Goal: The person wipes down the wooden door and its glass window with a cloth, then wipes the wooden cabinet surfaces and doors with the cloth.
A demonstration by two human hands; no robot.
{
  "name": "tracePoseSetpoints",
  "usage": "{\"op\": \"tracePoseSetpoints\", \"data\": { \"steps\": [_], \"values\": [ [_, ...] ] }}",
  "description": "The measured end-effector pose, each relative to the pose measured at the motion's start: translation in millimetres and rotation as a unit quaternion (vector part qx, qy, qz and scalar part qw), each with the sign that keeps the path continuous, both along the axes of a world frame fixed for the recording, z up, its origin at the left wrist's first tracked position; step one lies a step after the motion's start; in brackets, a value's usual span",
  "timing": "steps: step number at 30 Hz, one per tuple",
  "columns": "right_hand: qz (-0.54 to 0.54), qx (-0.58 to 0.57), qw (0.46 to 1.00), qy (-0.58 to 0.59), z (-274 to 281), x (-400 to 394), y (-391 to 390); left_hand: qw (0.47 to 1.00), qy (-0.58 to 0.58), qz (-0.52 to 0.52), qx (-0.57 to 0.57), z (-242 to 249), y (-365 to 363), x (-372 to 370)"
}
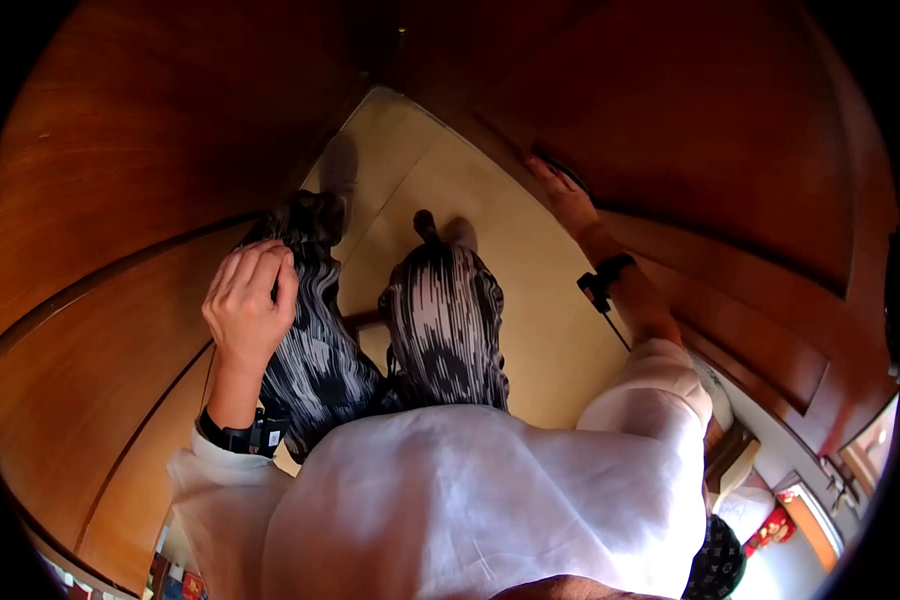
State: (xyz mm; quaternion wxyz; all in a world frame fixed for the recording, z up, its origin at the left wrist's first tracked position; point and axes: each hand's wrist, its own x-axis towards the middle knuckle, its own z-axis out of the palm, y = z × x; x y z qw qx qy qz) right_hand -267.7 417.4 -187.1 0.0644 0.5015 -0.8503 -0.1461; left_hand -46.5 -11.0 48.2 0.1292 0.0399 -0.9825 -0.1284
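Observation:
Near the wooden panel on the left, my left hand (253,295) is above my knee in patterned trousers (315,300). Its fingers are curled in and held together, and I see nothing in them, though the palm side is hidden. My right arm reaches forward to the reddish-brown wooden door (700,150). There my right hand (566,197) is pressed low on the panel, its fingers along a dark, flat thing (567,170) with a curved edge. What kind of thing this is cannot be made out.
A second wooden panel (120,270) stands close on my left and meets the door side in a corner ahead. Between them lies a pale tiled floor (560,330) under my feet. Behind me at lower right are a bright room and a red patterned item (770,530).

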Motion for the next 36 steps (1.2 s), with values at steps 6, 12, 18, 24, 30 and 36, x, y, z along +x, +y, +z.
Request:
{"op": "tracePoseSetpoints", "data": {
  "steps": [6,12,18,24,30,36],
  "values": [
    [0.058,0.139,0.988,-0.020,2.0,-24.9,-61.9,1.000,-0.018,0.024,0.009,-0.3,1.8,-2.8],
    [0.084,0.026,0.978,-0.191,-10.6,-45.5,-129.9,0.999,-0.026,0.030,-0.016,-0.4,3.7,-2.8],
    [0.054,0.147,0.981,-0.116,13.3,-31.1,-137.8,1.000,-0.014,0.013,-0.010,2.0,4.3,-3.6],
    [0.011,-0.027,0.995,-0.098,-8.2,3.8,-37.7,1.000,0.016,0.006,-0.009,0.7,2.9,-2.3],
    [-0.034,0.333,0.942,0.004,-1.4,21.8,21.5,0.999,0.036,-0.001,0.008,3.6,3.6,-2.8],
    [-0.035,0.140,0.986,-0.083,126.6,-5.1,-44.4,0.999,0.048,-0.009,0.023,12.0,6.6,-4.8]
  ]
}}
